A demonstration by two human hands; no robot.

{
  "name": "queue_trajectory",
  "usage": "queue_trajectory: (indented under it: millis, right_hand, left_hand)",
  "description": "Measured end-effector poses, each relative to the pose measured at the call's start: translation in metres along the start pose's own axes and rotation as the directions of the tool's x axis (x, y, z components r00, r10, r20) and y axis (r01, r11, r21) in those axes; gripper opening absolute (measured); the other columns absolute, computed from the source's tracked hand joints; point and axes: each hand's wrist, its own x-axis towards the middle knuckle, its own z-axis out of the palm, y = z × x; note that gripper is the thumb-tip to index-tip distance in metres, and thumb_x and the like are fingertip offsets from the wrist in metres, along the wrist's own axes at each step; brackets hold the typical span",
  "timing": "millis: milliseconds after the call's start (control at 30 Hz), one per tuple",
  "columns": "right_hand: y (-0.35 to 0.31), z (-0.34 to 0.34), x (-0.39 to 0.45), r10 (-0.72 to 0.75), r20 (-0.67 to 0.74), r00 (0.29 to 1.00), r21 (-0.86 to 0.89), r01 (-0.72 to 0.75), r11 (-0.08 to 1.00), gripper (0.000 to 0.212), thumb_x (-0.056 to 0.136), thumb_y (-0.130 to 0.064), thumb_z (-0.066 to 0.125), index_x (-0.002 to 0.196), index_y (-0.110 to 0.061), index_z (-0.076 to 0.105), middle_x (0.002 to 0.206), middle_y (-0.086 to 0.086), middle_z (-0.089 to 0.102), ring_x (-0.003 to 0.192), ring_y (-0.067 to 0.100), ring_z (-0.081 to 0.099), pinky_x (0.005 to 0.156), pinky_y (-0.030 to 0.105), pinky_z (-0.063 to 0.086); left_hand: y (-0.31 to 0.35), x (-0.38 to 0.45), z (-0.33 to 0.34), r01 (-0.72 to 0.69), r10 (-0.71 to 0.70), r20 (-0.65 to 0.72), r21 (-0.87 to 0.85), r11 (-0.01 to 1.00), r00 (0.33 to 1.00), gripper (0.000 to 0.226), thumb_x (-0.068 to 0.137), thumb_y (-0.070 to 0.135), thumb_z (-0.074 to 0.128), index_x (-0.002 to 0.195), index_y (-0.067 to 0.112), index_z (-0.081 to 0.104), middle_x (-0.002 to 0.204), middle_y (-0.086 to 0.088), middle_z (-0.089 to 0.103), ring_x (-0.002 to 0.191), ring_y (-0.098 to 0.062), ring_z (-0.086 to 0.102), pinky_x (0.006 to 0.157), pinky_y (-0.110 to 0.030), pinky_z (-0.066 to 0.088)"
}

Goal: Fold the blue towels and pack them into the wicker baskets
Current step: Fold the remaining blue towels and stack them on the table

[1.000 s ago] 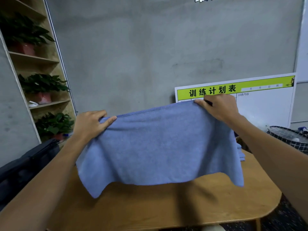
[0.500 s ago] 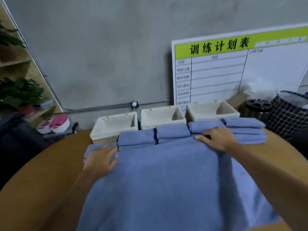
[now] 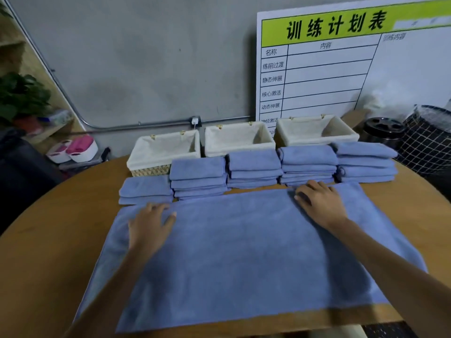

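Observation:
A large blue towel [image 3: 239,254] lies spread flat on the round wooden table [image 3: 48,240]. My left hand [image 3: 150,225] rests flat on its far left part, fingers straight. My right hand [image 3: 319,202] rests flat near its far right edge. Behind the towel stand several stacks of folded blue towels [image 3: 253,170] in a row. Behind those sit three cloth-lined wicker baskets: a left basket [image 3: 146,162], a middle basket [image 3: 217,147] and a right basket [image 3: 341,136], all showing bare lining.
A white schedule board [image 3: 341,69] with a green header leans on the grey wall. A black round container [image 3: 383,130] and a checked bin [image 3: 427,142] stand at the right. Plants on a shelf [image 3: 22,98] and pink-white slippers [image 3: 73,150] are at the left.
One second ago both hands held the towel up in the air by its top corners. They have since laid it flat on the table and now rest on it.

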Motion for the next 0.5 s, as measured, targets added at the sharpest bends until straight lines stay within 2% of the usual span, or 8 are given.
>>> queue_trajectory:
  millis: [67,133,267,367,500]
  right_hand:
    - [-0.004,-0.001,-0.015,0.079,0.076,0.994,0.083,-0.086,0.993,0.025,0.097,-0.035,0.055,0.106,-0.017,0.069,0.109,0.008,0.062,0.097,0.039,0.058,0.075,0.045,0.046]
    - [-0.009,-0.007,-0.022,0.107,0.118,0.987,0.125,-0.122,0.985,0.031,0.098,-0.038,0.052,0.119,-0.02,0.068,0.126,0.006,0.061,0.111,0.039,0.056,0.087,0.048,0.046]
    - [-0.015,-0.014,-0.029,0.104,0.29,0.951,0.12,-0.144,0.982,0.045,0.103,-0.047,0.041,0.143,-0.028,0.05,0.153,-0.003,0.041,0.142,0.025,0.034,0.113,0.047,0.028]
    - [-0.014,-0.014,-0.025,0.116,0.372,0.921,0.114,-0.169,0.979,0.057,0.102,-0.056,0.022,0.151,-0.032,0.036,0.16,-0.006,0.029,0.149,0.02,0.022,0.119,0.045,0.019]
    - [-0.015,-0.016,-0.02,0.115,0.451,0.885,0.088,-0.172,0.981,0.054,0.105,-0.051,0.023,0.156,-0.035,0.022,0.165,-0.008,0.015,0.152,0.017,0.008,0.122,0.044,0.009]
  left_hand:
    - [-0.005,-0.023,0.005,-0.019,0.014,0.09,0.051,0.999,0.996,0.058,0.094,0.061,0.045,0.138,0.026,0.057,0.145,-0.001,0.051,0.132,-0.027,0.051,0.106,-0.056,0.041]
    - [-0.008,-0.033,0.001,-0.011,0.006,0.139,0.04,0.999,0.99,0.058,0.097,0.057,0.049,0.148,0.029,0.047,0.157,0.001,0.039,0.145,-0.024,0.036,0.115,-0.059,0.028]
    - [-0.011,-0.034,-0.008,0.067,-0.072,0.194,0.031,0.997,0.978,0.062,0.099,0.06,0.044,0.154,0.036,0.033,0.165,0.006,0.023,0.152,-0.02,0.019,0.118,-0.063,0.016]
    - [-0.01,-0.031,-0.008,0.08,-0.087,0.227,0.038,0.996,0.97,0.064,0.098,0.063,0.039,0.156,0.039,0.026,0.167,0.007,0.015,0.154,-0.021,0.012,0.119,-0.064,0.011]
    - [-0.011,-0.029,-0.006,0.094,-0.106,0.22,0.063,0.994,0.97,0.065,0.098,0.066,0.036,0.156,0.04,0.025,0.167,0.008,0.014,0.154,-0.022,0.011,0.119,-0.064,0.01]
